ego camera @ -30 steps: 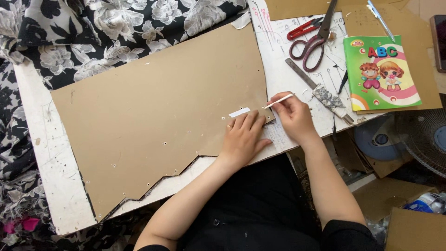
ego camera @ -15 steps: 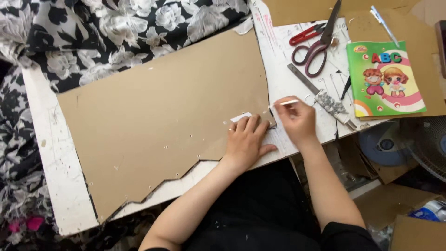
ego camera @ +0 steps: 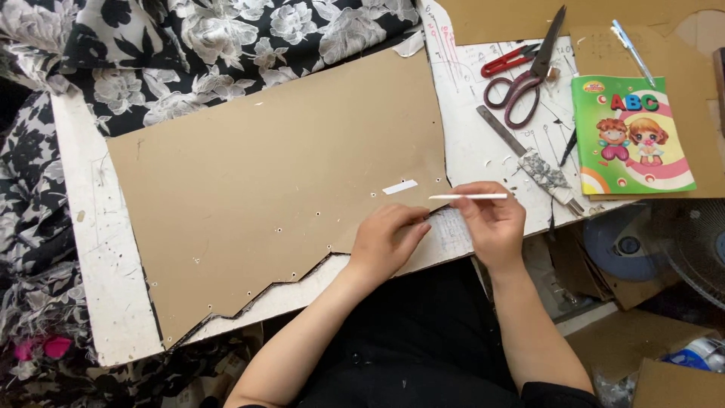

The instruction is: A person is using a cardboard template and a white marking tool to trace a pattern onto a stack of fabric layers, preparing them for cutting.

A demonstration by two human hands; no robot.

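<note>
On cardboard sheet (ego camera: 257, 196), both hands (ego camera: 389, 245).

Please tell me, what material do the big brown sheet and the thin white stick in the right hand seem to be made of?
The big brown sheet looks like matte cardboard or pattern paper: flat, dull tan, with small punched holes and a cleanly cut stepped edge. The thin white stick, held by the right hand, looks like chalk or plastic; its material is too small to tell.

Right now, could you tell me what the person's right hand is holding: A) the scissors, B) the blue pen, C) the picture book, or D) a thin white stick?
D: the right hand pinches a thin white stick above the brown cardboard, while the scissors lie untouched on the table.
</note>
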